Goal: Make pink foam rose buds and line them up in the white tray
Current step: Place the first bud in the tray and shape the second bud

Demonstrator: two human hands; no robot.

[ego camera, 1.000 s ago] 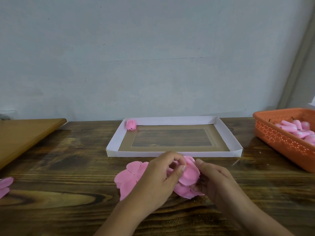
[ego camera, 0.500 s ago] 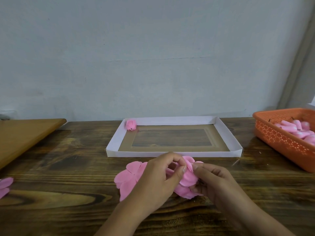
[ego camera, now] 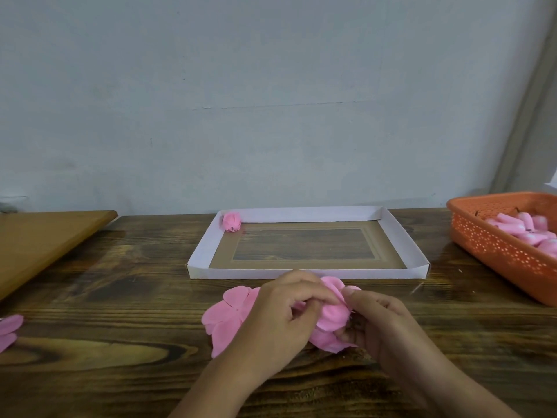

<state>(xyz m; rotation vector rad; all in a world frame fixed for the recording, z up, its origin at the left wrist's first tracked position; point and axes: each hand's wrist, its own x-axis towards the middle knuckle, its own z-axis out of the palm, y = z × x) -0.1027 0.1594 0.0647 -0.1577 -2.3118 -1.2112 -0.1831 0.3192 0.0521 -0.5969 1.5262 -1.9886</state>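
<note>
My left hand (ego camera: 280, 321) and my right hand (ego camera: 379, 324) both pinch a pink foam bud (ego camera: 331, 315) that is partly wrapped in petals, just in front of the white tray (ego camera: 301, 273). A flat pink foam petal piece (ego camera: 226, 315) lies on the table under my left hand. One finished pink rose bud (ego camera: 231, 221) sits in the tray's far left corner. The centre of the bud I hold is hidden by my fingers.
An orange perforated basket (ego camera: 494, 248) with several pink foam cores (ego camera: 524, 230) stands at the right. A wooden board (ego camera: 39, 245) lies at the left. More pink petals (ego camera: 9, 330) lie at the left edge of the dark wooden table (ego camera: 120, 297).
My right fingers have moved up and left over the bud, folding a petal closer around it. The left hand has stayed almost still.
</note>
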